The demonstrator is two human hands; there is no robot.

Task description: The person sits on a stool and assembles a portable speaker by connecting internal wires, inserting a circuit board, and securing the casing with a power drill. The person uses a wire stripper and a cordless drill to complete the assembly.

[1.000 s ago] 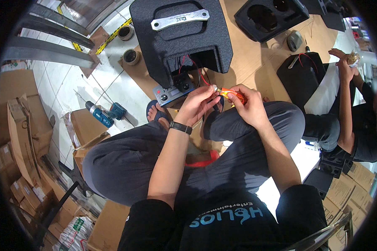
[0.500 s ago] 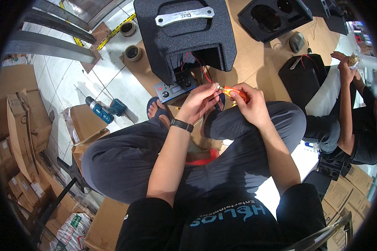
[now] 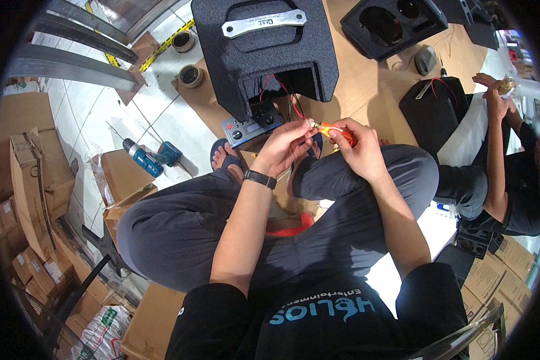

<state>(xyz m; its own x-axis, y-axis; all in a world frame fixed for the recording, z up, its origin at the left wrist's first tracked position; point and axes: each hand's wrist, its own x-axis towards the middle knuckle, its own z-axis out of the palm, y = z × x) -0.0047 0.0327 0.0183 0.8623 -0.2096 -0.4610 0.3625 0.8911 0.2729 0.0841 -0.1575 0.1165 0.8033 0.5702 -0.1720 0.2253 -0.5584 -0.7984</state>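
My left hand (image 3: 287, 144), with a dark band on its wrist, is closed in a pinch at the end of a red wire (image 3: 298, 112). Something small and pale shows at its fingertips. Closed around an orange-red, handle-like thing (image 3: 344, 137) is my right hand (image 3: 363, 153); the thing's narrow metallic end meets the left fingertips. The wire comes out of an opening in a black textured speaker cabinet (image 3: 270, 57) with a silver handle. Below that opening, a control panel (image 3: 246, 130) with knobs leans out, partly hidden by my left hand.
On the tiles at left lies a blue cordless drill (image 3: 144, 157). Two round cup-like containers (image 3: 190, 76) stand near the cabinet. Cardboard boxes (image 3: 36, 180) fill the far left. Another black cabinet (image 3: 396, 27) sits at upper right; a co-worker's arm (image 3: 495, 150) is at the right.
Both hands keep almost the same place and hold. The orange-red thing has turned slightly in my right hand.
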